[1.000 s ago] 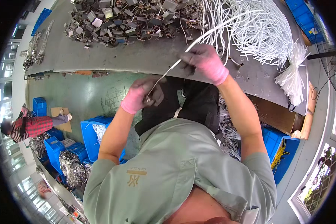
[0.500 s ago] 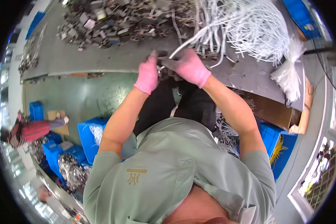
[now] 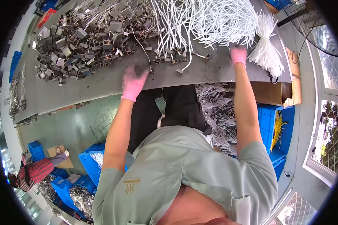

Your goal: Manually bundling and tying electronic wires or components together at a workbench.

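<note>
My left hand [image 3: 133, 81], in a pink glove with dark fingertips, is over the front part of the grey table [image 3: 101, 80]. Its fingers are smeared by motion. Close to them lies the small dark connector [image 3: 151, 70] of a thin white cable. Farther right, my right hand [image 3: 238, 55], gloved the same way, reaches to the near edge of a big heap of white cables [image 3: 225, 24]. Its dark fingertips blend with the tabletop, and their grip is hidden. Between the hands, a white cable with a grey connector [image 3: 180, 71] lies near the table's front edge.
A heap of metal-cased connectors [image 3: 69, 50] covers the table's far left. At right lies a tied white bundle [image 3: 268, 48], with a fan [image 3: 319, 35] beyond. Below stand a cardboard box [image 3: 268, 92] and blue crates [image 3: 264, 123]. Another person [image 3: 35, 174] is at far left.
My hands were together in front of me, holding a white cable at its end. They have parted: the left to the left, the right out to the cable heap. The view has shifted.
</note>
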`<action>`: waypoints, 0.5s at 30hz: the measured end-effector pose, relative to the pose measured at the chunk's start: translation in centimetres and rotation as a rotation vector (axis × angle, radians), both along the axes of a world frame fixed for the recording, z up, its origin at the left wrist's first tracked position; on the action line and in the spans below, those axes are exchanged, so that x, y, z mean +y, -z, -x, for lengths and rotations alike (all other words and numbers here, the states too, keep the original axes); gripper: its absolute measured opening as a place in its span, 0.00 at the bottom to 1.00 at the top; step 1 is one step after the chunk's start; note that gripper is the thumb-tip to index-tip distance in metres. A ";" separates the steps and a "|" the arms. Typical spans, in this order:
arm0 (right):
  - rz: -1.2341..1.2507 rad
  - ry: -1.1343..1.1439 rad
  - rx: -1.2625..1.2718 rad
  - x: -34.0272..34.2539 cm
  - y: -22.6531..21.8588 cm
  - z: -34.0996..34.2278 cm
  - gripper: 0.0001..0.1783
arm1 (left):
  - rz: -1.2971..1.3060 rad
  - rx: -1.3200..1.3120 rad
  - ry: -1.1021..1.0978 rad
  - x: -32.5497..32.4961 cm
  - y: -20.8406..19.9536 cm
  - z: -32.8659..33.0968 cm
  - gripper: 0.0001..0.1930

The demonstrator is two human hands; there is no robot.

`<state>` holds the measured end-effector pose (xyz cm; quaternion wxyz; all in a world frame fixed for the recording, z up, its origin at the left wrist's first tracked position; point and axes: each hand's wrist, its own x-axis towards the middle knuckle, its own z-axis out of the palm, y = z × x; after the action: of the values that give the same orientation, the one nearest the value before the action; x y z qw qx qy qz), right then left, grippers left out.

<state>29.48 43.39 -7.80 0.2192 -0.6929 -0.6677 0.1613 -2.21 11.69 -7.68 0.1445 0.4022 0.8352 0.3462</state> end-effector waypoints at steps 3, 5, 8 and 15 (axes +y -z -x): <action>0.038 -0.016 0.087 2.7 3.6 -2.2 0.22 | 0.091 0.109 0.080 2.0 2.0 0.1 0.28; -0.029 -0.083 0.089 3.5 4.5 -2.4 0.21 | 0.127 0.131 0.123 2.7 1.9 -0.3 0.24; 0.065 -0.197 0.244 4.1 6.0 -4.4 0.20 | 0.142 0.108 0.132 3.3 1.5 -0.5 0.22; 0.682 -0.547 0.791 -13.6 -2.9 3.5 0.15 | -0.081 -0.101 0.065 1.2 2.7 0.9 0.20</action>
<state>25.94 29.79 -4.90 0.1667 -0.4143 -0.6000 0.6638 -3.14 12.87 -10.36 0.1808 0.4166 0.7987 0.3948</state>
